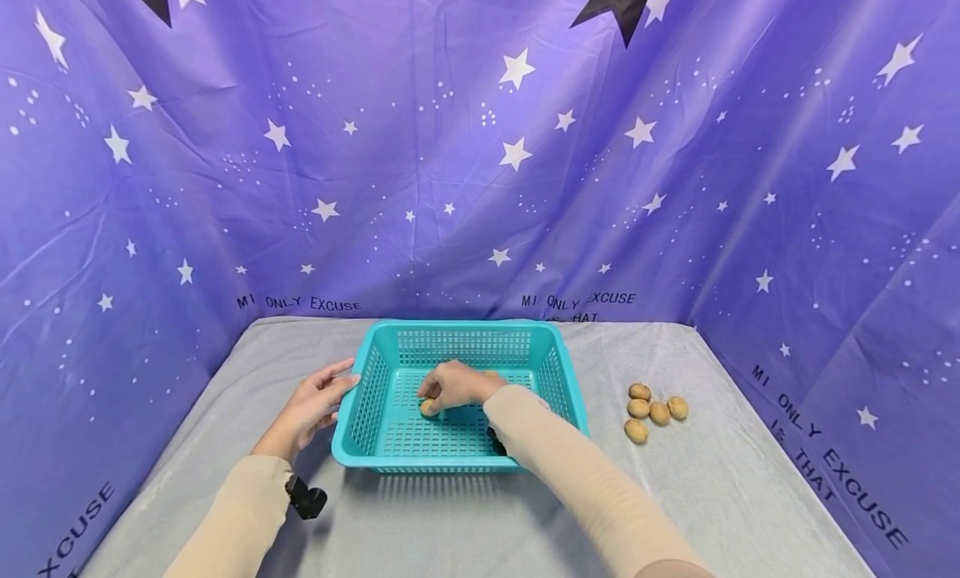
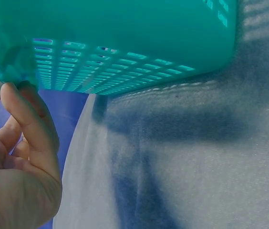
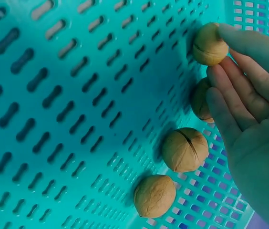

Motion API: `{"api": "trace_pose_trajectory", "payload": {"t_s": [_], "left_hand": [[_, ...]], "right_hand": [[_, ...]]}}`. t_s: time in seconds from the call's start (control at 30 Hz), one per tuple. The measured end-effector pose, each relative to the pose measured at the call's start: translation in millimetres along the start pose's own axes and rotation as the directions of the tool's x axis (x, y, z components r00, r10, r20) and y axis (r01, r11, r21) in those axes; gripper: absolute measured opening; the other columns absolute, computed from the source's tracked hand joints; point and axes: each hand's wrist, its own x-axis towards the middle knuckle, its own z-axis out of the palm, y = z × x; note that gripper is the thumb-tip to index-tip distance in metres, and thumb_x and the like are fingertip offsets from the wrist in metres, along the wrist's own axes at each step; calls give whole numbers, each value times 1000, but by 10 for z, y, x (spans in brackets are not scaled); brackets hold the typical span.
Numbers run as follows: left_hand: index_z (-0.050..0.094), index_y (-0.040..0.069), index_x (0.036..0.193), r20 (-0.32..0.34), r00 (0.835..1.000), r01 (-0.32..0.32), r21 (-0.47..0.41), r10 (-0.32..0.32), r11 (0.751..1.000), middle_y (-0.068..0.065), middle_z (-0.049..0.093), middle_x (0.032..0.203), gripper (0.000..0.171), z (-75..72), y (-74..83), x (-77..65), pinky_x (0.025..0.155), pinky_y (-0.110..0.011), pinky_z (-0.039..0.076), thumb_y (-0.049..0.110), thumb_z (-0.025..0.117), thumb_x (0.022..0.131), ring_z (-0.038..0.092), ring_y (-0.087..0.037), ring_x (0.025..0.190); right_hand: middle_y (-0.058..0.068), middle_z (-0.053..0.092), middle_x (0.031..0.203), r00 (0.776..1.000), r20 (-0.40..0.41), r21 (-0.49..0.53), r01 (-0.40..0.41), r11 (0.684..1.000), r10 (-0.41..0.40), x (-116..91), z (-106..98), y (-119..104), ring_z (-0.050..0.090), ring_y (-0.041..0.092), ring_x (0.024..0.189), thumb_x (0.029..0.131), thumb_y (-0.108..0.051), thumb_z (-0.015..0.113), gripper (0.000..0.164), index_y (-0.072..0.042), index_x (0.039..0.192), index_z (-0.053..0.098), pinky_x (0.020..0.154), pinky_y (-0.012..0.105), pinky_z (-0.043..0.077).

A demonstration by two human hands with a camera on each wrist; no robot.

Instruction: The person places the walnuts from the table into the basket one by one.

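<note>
Right fingers (image 3: 228, 89) pinch walnut (image 3: 209, 46); left fingers (image 2: 28, 116) grip basket (image 1: 457, 461); three walnuts (image 3: 184, 151) nearby inside, five others (image 1: 659, 413) outside.

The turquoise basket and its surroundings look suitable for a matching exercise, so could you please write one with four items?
Column one
1. Left hand
2. Five loose walnuts
3. Right hand
4. Backdrop

Column two
A. Purple with white stars
B. Inside the basket, pinching a single walnut
C. At the basket's left rim
D. On the grey cloth, right of the basket

Right pairs: 1-C, 2-D, 3-B, 4-A
</note>
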Motion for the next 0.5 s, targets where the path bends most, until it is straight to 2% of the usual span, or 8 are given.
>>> {"api": "trace_pose_trajectory", "payload": {"t_s": [0.27,0.5], "left_hand": [[40,15,154,0,1000,3,-9,-3,1000,-8,60,119,69,-8,3,5,76,-33,57,39,69,96,68,-15,94],[41,16,154,2,1000,9,-7,-9,1000,-7,60,117,69,3,-8,13,73,-31,56,40,70,96,68,-15,92]], "right_hand": [[1,69,119,1000,0,-24,9,1000,-9,-36,-111,-33,63,7,103,88,-19,81,38,-11,124,71,85,22,51],[7,69,122,999,-3,1,49,999,-49,-153,-243,-72,65,9,103,89,-14,79,39,-8,126,69,86,24,52]]}}
